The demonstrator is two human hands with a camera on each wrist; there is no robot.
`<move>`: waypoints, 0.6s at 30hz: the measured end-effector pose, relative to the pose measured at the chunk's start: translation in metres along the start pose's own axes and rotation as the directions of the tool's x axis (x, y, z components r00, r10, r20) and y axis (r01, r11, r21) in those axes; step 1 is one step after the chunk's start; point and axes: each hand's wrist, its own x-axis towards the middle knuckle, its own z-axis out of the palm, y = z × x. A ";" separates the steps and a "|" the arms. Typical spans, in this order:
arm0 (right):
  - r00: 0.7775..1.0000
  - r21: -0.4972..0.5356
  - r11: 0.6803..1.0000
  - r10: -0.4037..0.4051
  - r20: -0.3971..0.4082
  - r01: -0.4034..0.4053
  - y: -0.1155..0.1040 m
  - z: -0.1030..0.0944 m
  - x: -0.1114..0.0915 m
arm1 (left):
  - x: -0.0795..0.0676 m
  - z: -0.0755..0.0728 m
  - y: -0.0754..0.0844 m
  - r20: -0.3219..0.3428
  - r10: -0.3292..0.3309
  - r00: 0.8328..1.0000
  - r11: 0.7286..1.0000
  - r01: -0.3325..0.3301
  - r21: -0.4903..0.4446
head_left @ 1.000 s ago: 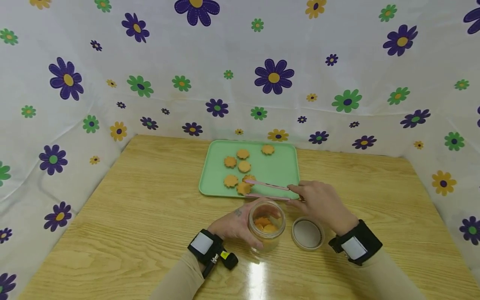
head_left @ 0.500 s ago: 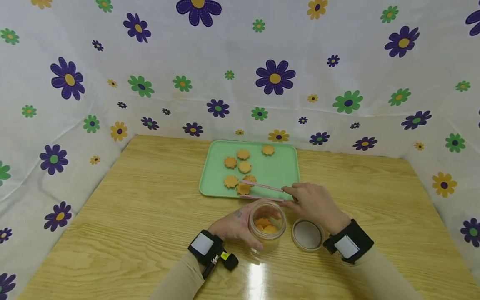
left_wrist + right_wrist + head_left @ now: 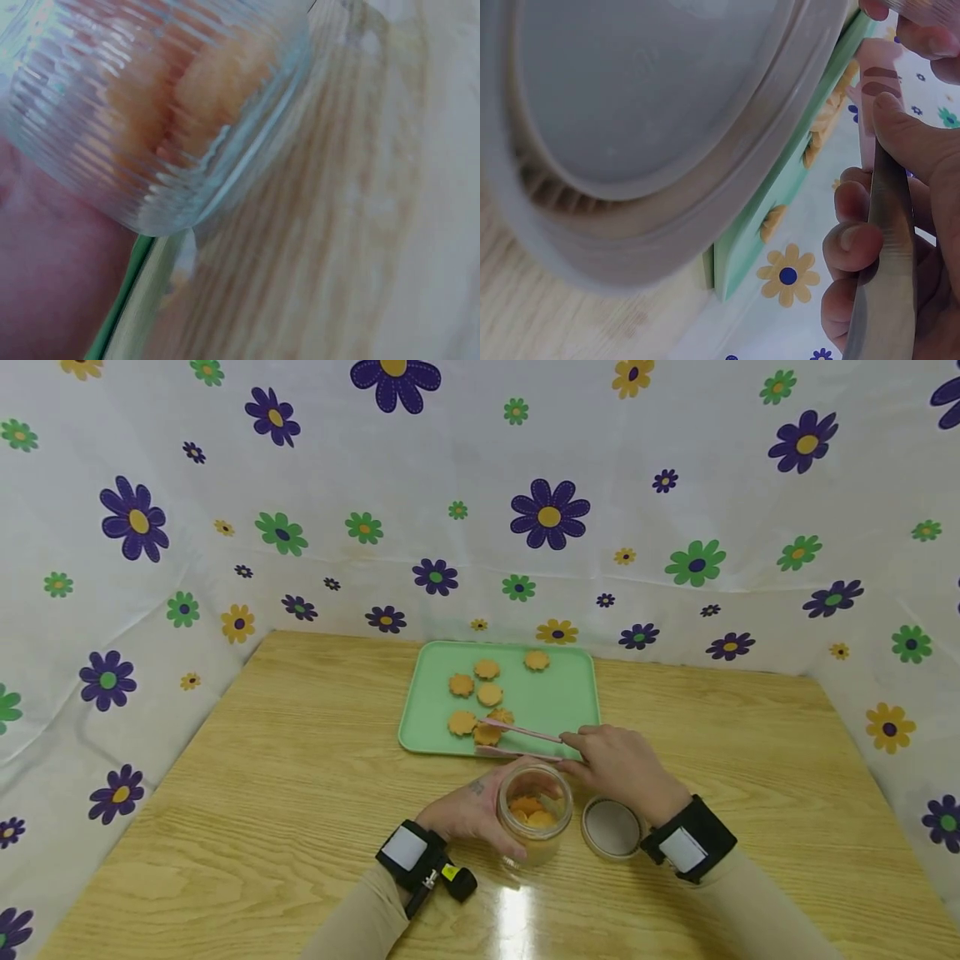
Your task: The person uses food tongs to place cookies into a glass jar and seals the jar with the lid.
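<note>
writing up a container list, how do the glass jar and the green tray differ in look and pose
Material: the glass jar is clear and ribbed, while the green tray is opaque and pale mint.
Shape: the jar is round and deep; the tray is rectangular and shallow.
Pose: the left hand grips the jar, while the tray lies flat on the wood-grain table.
Shared: both hold orange-brown cookies.

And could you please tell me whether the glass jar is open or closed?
Open: nothing covers the jar, cookies show inside, and the lid lies beside it on the table.
</note>
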 end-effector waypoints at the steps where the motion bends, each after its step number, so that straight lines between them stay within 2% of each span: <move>1: 1.000 -0.002 1.000 0.000 0.000 0.000 0.000 0.001 0.000 | 0.000 0.000 0.000 -0.001 0.001 1.000 1.000 -0.001 -0.005; 8: 1.000 -0.002 1.000 -0.012 -0.028 0.012 -0.002 0.004 0.001 | -0.001 -0.001 -0.001 -0.003 -0.012 1.000 1.000 0.012 -0.019; 18: 0.996 -0.027 0.999 -0.023 -0.084 0.020 -0.005 0.011 0.000 | -0.003 -0.006 -0.022 -0.025 -0.034 0.999 0.999 0.033 -0.020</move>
